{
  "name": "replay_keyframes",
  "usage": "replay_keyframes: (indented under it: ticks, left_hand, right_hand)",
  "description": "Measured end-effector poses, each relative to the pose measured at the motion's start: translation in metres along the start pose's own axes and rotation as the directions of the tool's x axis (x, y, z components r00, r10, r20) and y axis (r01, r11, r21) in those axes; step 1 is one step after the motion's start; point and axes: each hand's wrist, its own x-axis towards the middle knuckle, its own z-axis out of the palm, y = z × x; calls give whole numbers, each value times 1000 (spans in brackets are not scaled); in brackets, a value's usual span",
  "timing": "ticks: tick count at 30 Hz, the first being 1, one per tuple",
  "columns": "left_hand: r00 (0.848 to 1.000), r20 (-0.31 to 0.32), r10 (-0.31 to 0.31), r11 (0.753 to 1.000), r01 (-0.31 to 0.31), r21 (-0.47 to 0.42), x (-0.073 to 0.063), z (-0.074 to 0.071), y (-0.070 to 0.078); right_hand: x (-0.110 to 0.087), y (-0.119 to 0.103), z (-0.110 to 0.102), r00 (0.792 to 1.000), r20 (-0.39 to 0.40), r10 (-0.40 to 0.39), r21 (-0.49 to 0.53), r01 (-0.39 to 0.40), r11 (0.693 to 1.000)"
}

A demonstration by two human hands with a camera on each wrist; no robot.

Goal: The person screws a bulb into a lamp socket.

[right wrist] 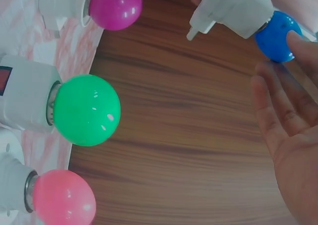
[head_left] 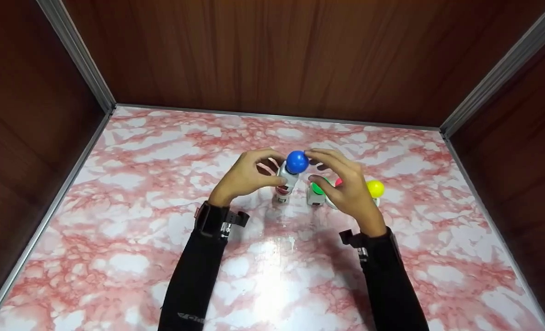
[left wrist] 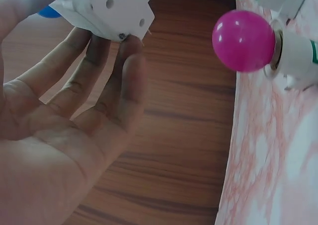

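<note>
My left hand (head_left: pixel 247 174) grips a white plug-in bulb holder (head_left: pixel 288 177) between thumb and fingers, raised above the table. A blue bulb (head_left: pixel 297 162) sits in its top, tilted toward the right hand. In the left wrist view the holder's holed white underside (left wrist: pixel 119 11) shows at the fingertips. My right hand (head_left: pixel 346 184) is curved beside the blue bulb, its upper fingertip at the bulb's edge, the thumb apart from it in the head view. The right wrist view has the fingers just under the blue bulb (right wrist: pixel 278 36) and the thumb overlapping it.
Standing on the marbled table (head_left: pixel 162 257) are a magenta bulb (left wrist: pixel 243 41), a green bulb (right wrist: pixel 87 111), a pink bulb (right wrist: pixel 64 197) and a yellow bulb (head_left: pixel 375 188), in white holders. Wood-grain panels (head_left: pixel 272 55) enclose the back and sides.
</note>
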Motion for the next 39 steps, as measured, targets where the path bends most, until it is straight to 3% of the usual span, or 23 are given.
replay_keyframes:
  ticks: [4,7,13,18,25,31,39]
  left_hand:
    - [1000,-9,-22,999,22,47,-3,-6,-3]
    - [996,-4,-84,992,84,93,-5,-12,-9]
    - [971,12,-241,941,230,250,-6,-20,-29]
    - [950,26,-310,913,290,286,-3,-17,-46]
    - [933,25,-358,897,336,288,0,-13,-62]
    - [927,45,-371,895,345,282,2,-11,-67]
    - [919,55,-392,888,361,284,4,-5,-67]
  right_hand:
    - [-2,6,5,998,4,62,-40,-62,997]
    - [-4,10,11,989,31,144,-102,-140,985]
    - [-7,19,28,952,107,287,-206,-261,943]
    - [-10,23,46,941,153,303,-276,-253,927]
    - [-14,24,64,952,161,260,-382,-183,906]
    - [-15,25,69,954,150,261,-425,-177,888]
    - [-13,27,70,951,162,263,-393,-183,901]
